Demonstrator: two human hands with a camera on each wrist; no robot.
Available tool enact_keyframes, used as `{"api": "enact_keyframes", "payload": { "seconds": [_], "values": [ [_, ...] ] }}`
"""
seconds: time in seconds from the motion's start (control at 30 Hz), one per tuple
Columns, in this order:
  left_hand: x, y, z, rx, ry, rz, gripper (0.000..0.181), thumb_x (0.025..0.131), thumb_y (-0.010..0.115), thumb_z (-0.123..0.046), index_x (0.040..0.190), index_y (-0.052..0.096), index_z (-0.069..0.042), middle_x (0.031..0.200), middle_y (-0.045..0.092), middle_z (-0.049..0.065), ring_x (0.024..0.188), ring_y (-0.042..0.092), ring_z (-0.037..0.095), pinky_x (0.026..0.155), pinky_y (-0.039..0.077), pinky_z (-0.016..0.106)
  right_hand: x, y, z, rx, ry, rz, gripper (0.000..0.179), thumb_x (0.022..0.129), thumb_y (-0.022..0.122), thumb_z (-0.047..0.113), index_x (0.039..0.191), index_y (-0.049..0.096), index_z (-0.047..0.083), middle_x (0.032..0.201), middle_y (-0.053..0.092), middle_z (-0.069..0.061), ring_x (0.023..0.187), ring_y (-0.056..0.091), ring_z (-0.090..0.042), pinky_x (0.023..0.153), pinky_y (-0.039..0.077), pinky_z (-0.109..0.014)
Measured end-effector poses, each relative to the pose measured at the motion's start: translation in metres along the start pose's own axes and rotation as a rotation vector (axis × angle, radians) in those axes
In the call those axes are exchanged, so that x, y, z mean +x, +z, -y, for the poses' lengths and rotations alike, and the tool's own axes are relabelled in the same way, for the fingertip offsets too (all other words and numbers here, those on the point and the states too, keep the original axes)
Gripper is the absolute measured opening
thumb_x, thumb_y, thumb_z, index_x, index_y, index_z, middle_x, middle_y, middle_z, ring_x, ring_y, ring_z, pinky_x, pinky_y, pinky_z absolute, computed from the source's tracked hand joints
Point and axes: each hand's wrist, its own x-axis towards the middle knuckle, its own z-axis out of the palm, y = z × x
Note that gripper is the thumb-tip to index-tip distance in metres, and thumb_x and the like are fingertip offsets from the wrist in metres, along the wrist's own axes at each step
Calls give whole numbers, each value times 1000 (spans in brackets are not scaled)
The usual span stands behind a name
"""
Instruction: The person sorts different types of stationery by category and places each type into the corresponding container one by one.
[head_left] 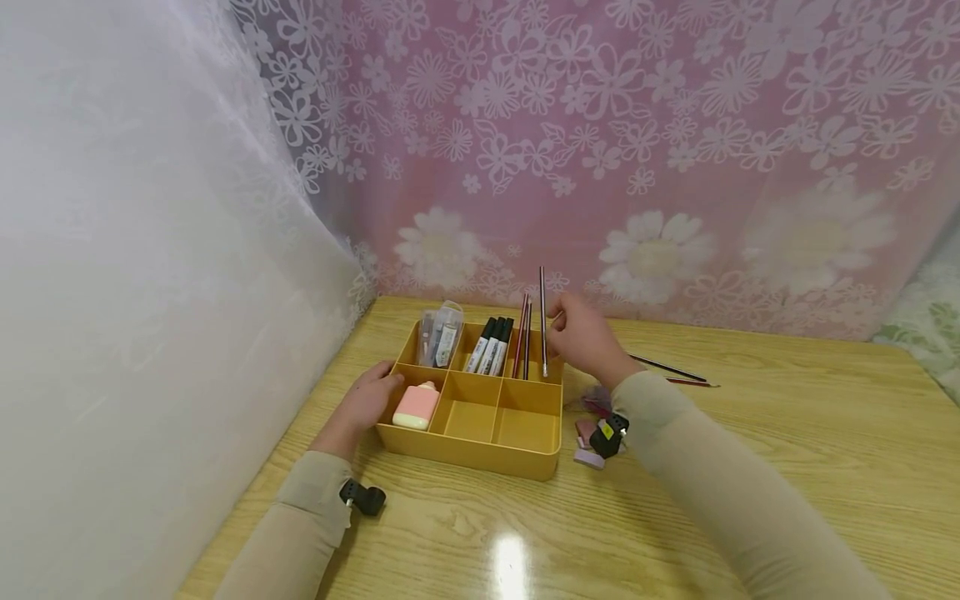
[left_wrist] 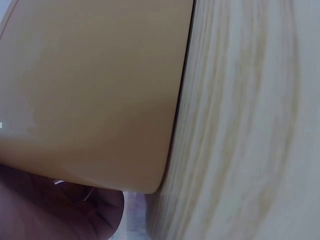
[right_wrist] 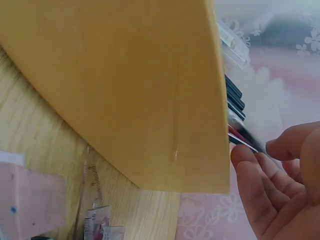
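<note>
A yellow six-compartment organizer box (head_left: 468, 454) sits on the table. My left hand (head_left: 367, 398) grips its left wall at the rim; in the left wrist view the fingers (left_wrist: 100, 212) show curled beside the box's outer wall. My right hand (head_left: 585, 337) pinches a dark pencil (head_left: 543, 321) upright over the back right compartment, where more pencils (head_left: 527, 342) lean. The right wrist view shows the thumb and fingertips together by the pencils, past the box's edge. Black-capped markers (head_left: 491, 346) stand in the back middle compartment. A pink and cream bottle (head_left: 417, 406) lies in the front left one.
Clear plastic cases (head_left: 441, 337) stand in the back left compartment. Two pencils (head_left: 675, 371) lie on the table behind the right forearm. Small pink and lilac blocks (head_left: 589, 458) and a clear ruler (right_wrist: 89, 190) lie right of the box. Curtains rise at the left and back.
</note>
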Motion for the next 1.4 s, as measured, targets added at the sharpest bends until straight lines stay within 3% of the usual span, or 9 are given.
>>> {"api": "enact_keyframes", "payload": {
  "seconds": [0.4,0.57,0.77,0.93,1.0,1.07,1.17,1.23,1.4],
  "values": [
    [0,-1,-5,10,5,-10,50,109,38,-28,155,39,-8,154,41,19,139,39,40,114,30,59,-2,-11,-18,-94,-7,-31,24,97,53,12,121,54,7,100,62,-10,72,55,-25,64,46,-39],
    [1,-1,-4,12,7,-3,51,109,38,-29,155,38,-8,154,41,20,139,39,41,114,30,59,-3,-28,-38,-117,1,-32,24,98,51,10,120,56,4,100,60,-14,66,52,-25,61,46,-38],
    [0,-2,-5,11,-1,-10,51,109,38,-28,155,39,-8,154,42,20,139,40,40,114,30,59,-7,-49,-64,-200,73,9,26,98,51,10,121,59,0,115,61,-21,89,59,-32,70,49,-41],
    [0,-2,-5,11,3,-7,51,109,37,-28,156,38,-7,154,41,20,139,39,41,114,30,59,-10,-64,-91,-274,131,50,31,98,49,13,123,58,-3,122,60,-26,80,57,-31,67,47,-44],
    [0,-1,-4,9,0,-2,52,109,37,-28,156,37,-7,155,40,20,140,38,41,114,29,60,-11,-67,-104,-312,135,50,27,97,51,11,117,61,-2,115,63,-23,74,55,-28,66,47,-43],
    [0,-1,-3,11,-2,-1,52,109,37,-28,156,36,-7,155,39,20,140,38,41,114,29,60,-13,-70,-115,-361,143,59,11,93,51,8,93,61,2,86,60,-15,63,44,-21,57,40,-38],
    [1,-1,-3,17,-5,-8,52,109,37,-29,156,37,-7,155,40,20,140,38,41,114,29,59,-17,-73,-126,-414,165,88,25,88,50,3,66,42,14,61,33,-1,55,22,-16,50,23,-33],
    [1,0,-3,21,-3,-14,51,109,37,-29,155,38,-7,155,40,19,140,38,40,114,29,59,-19,-74,-131,-448,184,115,35,87,48,2,62,30,19,59,17,3,57,11,-15,51,15,-34],
    [0,1,-1,7,-11,-10,51,109,37,-29,155,39,-8,155,40,19,140,39,40,114,29,59,-23,-73,-141,-527,210,156,32,92,52,6,62,47,16,55,31,4,53,23,-14,47,23,-32]
  ]
}}
